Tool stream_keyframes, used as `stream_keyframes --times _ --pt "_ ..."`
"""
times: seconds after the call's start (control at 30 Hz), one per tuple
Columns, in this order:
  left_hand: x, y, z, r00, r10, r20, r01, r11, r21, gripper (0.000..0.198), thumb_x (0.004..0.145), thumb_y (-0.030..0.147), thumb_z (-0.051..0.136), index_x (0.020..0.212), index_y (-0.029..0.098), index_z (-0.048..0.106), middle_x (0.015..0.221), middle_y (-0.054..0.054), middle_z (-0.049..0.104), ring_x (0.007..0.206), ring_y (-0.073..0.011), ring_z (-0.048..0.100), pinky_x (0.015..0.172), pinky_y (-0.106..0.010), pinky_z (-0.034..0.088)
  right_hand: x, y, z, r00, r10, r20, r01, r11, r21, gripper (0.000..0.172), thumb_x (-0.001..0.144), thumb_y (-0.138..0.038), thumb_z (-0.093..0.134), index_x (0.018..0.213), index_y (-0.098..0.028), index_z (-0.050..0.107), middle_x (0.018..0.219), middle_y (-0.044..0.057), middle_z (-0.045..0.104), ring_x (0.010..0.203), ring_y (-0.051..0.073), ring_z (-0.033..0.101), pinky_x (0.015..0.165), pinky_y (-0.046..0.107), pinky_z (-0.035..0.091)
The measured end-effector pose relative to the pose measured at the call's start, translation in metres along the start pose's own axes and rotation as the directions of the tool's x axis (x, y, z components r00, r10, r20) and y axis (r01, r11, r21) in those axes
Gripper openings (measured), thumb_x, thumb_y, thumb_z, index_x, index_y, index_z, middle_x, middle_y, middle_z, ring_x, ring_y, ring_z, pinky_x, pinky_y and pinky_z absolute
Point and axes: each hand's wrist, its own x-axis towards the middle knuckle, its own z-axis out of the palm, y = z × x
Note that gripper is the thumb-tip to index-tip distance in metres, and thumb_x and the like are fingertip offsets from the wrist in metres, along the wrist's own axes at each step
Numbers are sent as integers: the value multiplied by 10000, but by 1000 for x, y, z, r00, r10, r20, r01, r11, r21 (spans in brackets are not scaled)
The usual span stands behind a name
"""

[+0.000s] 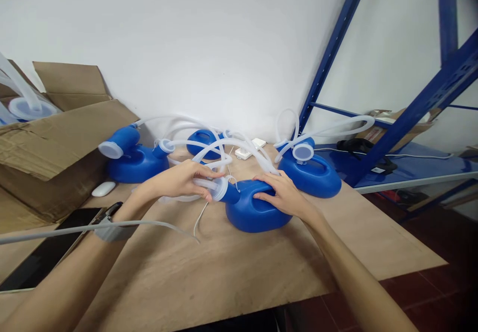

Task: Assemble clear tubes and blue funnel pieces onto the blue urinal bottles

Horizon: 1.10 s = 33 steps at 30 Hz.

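A blue plastic urinal bottle [254, 217] with a loop handle lies on the wooden table in front of me, its neck pointing left. My left hand [190, 180] has thumb and fingers around the translucent cap [220, 188] on that neck. From the cap a ribbed clear hose end runs back into the left palm. My right hand [282, 192] grips the bottle's handle from above, thumb on the near side; some of its fingers are hidden. Behind both hands, a translucent hose [239, 143] arches over the table.
Other blue bottles with hoses stand at left [140, 165], back [201, 143] and right [309, 175]. An open cardboard box [67, 138] holds more. A white mouse [103, 188], a dark tablet [48, 252], a white power strip [251, 149] and a blue shelf rack [336, 43] surround the table [239, 277]. A grey cable [74, 230] crosses my left wrist.
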Motion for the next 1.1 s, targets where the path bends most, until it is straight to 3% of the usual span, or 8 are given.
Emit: stream_keyframes --times 0.13,0.4,0.6,0.9,1.1 --pt "1 6 -2 999 -50 9 50 999 21 534 830 459 832 1303 229 741 1135 -63 802 1002 -260 713 852 -312 521 -1 0 3 1000 6 -11 -6 1000 2 344 996 -525 625 1243 -289 668 1249 44 755 1136 288 697 1036 470 418" --pt "-7 -2 16 987 -140 -73 139 990 -15 505 837 519 811 1238 233 696 1167 -70 761 1080 -279 687 882 -353 518 -1 -8 0 1000 10 2 -10 999 -51 295 998 -448 616 1221 -264 672 1245 63 756 1150 289 696 1011 463 438" --pt "-15 2 23 993 -68 -98 64 997 -40 451 898 544 737 1195 218 641 1191 -80 720 1053 -261 675 904 -364 527 0 -9 -1 1000 -15 12 16 998 -59 320 991 -467 641 1242 -269 663 1245 62 754 1131 290 698 1018 463 431" --pt "-20 2 28 992 -63 -113 60 998 -36 527 959 508 670 1409 240 611 1366 -109 699 1177 -287 686 997 -395 549 1 -3 2 1000 -6 -21 5 999 -44 365 967 -483 661 1265 -275 686 1249 55 757 1136 289 703 1036 449 489" --pt "-20 12 21 998 -20 -62 25 996 81 672 928 559 701 1501 234 570 1508 -103 620 1363 -315 603 1160 -414 462 -1 1 5 1000 11 -15 -12 1000 -26 382 956 -497 687 1265 -271 682 1275 60 749 1174 307 684 1064 479 457"
